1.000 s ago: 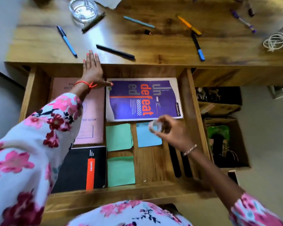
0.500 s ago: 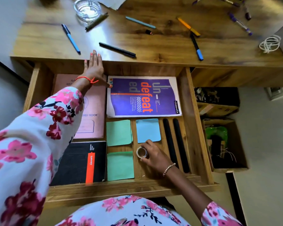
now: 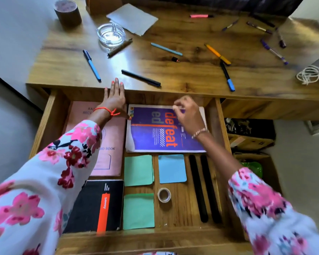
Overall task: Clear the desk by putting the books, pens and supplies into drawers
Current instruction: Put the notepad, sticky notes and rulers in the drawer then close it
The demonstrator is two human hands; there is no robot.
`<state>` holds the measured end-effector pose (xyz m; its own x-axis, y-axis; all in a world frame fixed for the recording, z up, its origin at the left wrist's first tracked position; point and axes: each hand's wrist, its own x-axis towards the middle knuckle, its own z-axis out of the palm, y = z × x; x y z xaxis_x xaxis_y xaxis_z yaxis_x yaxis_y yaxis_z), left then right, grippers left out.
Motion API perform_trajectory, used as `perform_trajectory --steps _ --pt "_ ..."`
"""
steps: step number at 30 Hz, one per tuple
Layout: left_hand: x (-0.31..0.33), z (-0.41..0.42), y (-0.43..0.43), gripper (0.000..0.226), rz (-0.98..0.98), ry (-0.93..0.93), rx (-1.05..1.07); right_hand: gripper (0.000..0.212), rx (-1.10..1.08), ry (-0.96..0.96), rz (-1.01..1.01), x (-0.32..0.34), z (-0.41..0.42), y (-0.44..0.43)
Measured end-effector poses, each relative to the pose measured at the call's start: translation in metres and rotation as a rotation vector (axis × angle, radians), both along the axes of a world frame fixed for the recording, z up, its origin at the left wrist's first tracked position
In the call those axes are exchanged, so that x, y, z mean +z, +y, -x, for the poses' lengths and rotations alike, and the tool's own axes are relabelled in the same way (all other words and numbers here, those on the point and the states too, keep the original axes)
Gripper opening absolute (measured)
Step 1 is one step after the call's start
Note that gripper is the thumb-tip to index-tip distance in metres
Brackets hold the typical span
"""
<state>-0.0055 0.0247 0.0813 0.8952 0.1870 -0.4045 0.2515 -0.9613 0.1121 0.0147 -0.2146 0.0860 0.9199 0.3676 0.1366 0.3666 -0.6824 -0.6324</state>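
Since before: right hand (image 3: 189, 115) left small clear tape roll (image 3: 164, 195) near open wooden drawer's (image 3: 52, 118) front edge, now rising empty, fingers loosely curled | left hand (image 3: 114, 100) flat, fingers spread, at desk's (image 3: 173, 74) front edge | advice: grab black pen (image 3: 140, 80) nearest that edge.

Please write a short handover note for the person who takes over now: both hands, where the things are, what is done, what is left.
Left hand: flat, fingers spread, on the desk's front edge. Right hand: empty, fingers curled, above the purple "undefeated" book.
Done, in the open wooden drawer: pink record book, black notebook with orange stripe, green and blue sticky pads, small roll of clear tape, two black pens.
Left on the wooden desktop: scattered pens and markers, e.g. black pen, blue pen, orange marker; white coiled cord.
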Motion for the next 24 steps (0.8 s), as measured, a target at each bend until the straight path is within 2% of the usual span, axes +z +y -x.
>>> perform_trajectory --steps 4,9,14,16,20,24 --pt "-0.003 -0.002 0.005 0.128 -0.036 0.01 -0.075 0.034 -0.067 -0.047 0.141 0.007 -0.086 0.03" --pt "-0.01 -0.006 0.006 0.132 -0.066 0.012 -0.113 0.056 -0.033 0.129 0.44 -0.008 -0.16 0.046" --pt "-0.014 -0.007 0.006 0.132 -0.081 0.011 -0.11 0.053 -0.018 0.171 0.561 -0.019 -0.189 0.059" --pt "-0.014 -0.008 0.006 0.131 -0.073 0.014 -0.108 0.049 -0.01 0.11 0.548 -0.019 -0.193 0.061" --pt "-0.013 -0.007 0.004 0.131 -0.048 0.017 -0.097 0.025 -0.055 -0.029 0.347 -0.017 -0.185 0.053" --pt "-0.009 -0.004 0.003 0.132 -0.05 0.026 -0.101 0.023 -0.048 -0.079 0.313 -0.013 -0.145 0.035"
